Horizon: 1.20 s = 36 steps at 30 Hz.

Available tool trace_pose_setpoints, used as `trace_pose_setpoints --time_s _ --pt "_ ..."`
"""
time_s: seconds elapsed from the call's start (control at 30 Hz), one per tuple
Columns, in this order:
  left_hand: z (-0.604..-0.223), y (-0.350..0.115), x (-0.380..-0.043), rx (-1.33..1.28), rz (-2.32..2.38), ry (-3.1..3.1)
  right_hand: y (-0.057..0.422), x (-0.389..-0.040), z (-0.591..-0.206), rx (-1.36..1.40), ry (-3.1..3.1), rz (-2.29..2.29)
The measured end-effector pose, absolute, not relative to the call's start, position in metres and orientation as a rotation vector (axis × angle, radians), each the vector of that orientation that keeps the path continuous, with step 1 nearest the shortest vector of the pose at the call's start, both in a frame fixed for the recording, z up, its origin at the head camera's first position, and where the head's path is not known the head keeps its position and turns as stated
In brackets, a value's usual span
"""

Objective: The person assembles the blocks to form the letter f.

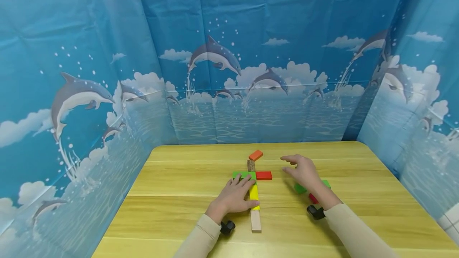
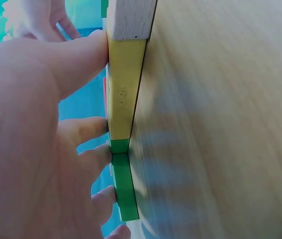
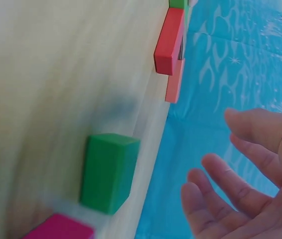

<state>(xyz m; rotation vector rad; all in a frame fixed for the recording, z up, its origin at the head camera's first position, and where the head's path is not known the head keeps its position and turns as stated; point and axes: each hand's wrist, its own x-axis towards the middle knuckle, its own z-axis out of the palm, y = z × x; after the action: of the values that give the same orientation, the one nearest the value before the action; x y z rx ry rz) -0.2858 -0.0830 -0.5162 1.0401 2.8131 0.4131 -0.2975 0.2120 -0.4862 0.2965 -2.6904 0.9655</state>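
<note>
Flat wooden blocks form a cross on the table. My left hand [image 1: 234, 196] lies over it, fingertips touching the green blocks [image 1: 236, 174] and thumb against the yellow block [image 1: 254, 190], fingers spread. Below the yellow block, a pale wood block [image 1: 255, 222] makes the near end. A brown block [image 1: 251, 165] stands at the far end, and a red block [image 1: 264, 175] extends to the right. Beyond, an orange block [image 1: 256, 155] lies at an angle. To the right, my right hand [image 1: 304, 172] hovers above the table with loosely bent fingers, holding nothing.
Beneath the right forearm lie loose green blocks [image 1: 299, 188] and a red block [image 1: 313, 198], partly hidden. The wooden table [image 1: 161, 210] ends at a dolphin-print curtain [image 1: 229, 118] behind and at both sides. Each wrist carries a small black camera [image 1: 228, 227].
</note>
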Motion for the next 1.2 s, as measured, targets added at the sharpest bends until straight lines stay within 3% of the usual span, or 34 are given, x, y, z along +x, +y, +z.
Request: trace_pose_setpoints --time_s 0.5,1.2 --pt "-0.513 -0.086 -0.29 1.059 0.423 2.802 0.232 -0.261 -0.496 0.244 -2.806 0.928" --pt "-0.511 -0.082 -0.293 1.038 0.422 2.799 0.24 -0.264 -0.496 0.295 -3.001 0.882"
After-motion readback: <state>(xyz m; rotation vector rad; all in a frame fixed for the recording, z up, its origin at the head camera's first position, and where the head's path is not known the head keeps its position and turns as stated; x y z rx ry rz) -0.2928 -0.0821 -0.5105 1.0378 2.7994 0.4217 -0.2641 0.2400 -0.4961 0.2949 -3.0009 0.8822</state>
